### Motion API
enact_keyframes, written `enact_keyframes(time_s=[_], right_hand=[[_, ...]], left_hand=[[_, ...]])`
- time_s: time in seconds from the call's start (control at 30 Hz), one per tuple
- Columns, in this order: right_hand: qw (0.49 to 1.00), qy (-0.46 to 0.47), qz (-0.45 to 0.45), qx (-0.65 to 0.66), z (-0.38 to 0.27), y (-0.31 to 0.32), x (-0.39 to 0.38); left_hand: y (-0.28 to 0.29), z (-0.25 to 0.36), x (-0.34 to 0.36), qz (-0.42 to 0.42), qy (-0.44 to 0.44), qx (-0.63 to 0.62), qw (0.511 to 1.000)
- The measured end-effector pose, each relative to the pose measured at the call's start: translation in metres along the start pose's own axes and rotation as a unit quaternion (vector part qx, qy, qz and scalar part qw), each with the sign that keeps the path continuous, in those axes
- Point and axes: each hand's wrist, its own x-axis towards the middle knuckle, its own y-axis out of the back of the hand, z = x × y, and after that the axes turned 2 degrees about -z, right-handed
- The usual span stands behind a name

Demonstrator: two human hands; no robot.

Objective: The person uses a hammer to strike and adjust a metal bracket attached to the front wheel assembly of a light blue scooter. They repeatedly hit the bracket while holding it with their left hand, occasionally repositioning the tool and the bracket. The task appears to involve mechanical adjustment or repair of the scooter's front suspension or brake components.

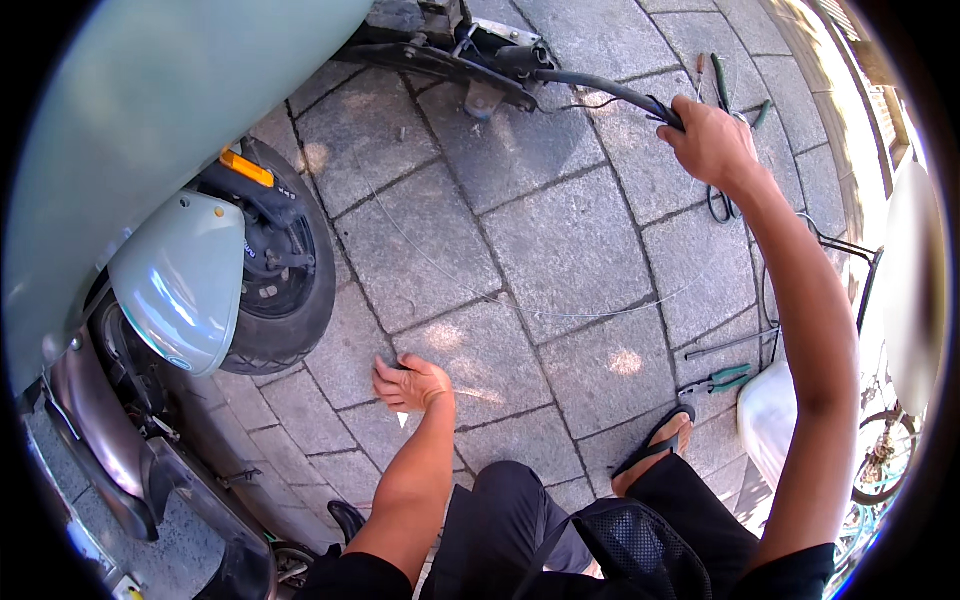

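My right hand (715, 145), at the upper right, is wrapped around the end of a dark grey tube (600, 85). A thin black cable shows beside the tube. The tube's other end meets a dark mechanical assembly (490, 75) under the pale green vehicle body (200, 90). Low at the centre left, my left hand (412, 383) is open above the paving with its fingers apart. Just below that palm a small white scrap (403, 420) shows. A thin pale wire (420, 255) curves over the stones between my hands.
To the left are a black tyre (300, 320) and a pale green fender (185, 280). Green-handled pliers (728, 380) lie near my sandalled foot (665, 445). Further tools, one a green-handled tool (720, 80), lie around my right hand. A white rounded object (768, 410) stands at right.
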Motion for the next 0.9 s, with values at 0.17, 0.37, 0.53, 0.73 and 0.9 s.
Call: enact_keyframes(time_s=[0.17, 0.37, 0.53, 0.73, 0.9], right_hand=[[0.986, 0.060, 0.134, -0.076, 0.009, -0.036, 0.003], [0.999, 0.035, -0.003, 0.041, 0.008, -0.043, -0.001], [0.962, -0.048, -0.169, 0.210, -0.015, -0.010, -0.007], [0.993, 0.066, 0.091, 0.016, -0.006, -0.056, -0.002], [0.995, 0.091, 0.009, 0.037, -0.008, -0.033, 0.005]], left_hand=[[-0.001, 0.003, 0.000, 0.004, 0.004, 0.003, 1.000], [0.005, 0.003, 0.000, -0.025, 0.001, 0.002, 1.000], [0.006, 0.000, 0.000, -0.033, 0.011, 0.016, 0.999], [0.014, 0.005, 0.002, -0.053, 0.010, -0.010, 0.999], [0.012, 0.006, -0.001, -0.062, 0.011, -0.012, 0.998]])
